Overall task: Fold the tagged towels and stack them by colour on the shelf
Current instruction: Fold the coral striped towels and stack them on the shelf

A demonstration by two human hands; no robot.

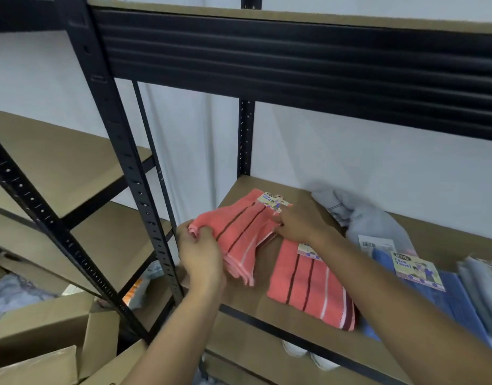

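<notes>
Both hands meet the folded coral striped towel (239, 234) at the brown shelf board's (267, 307) left end: left hand (201, 254) fingers curl round its end; right hand (297, 225) fingers blur at its tagged edge, grip unclear.
</notes>
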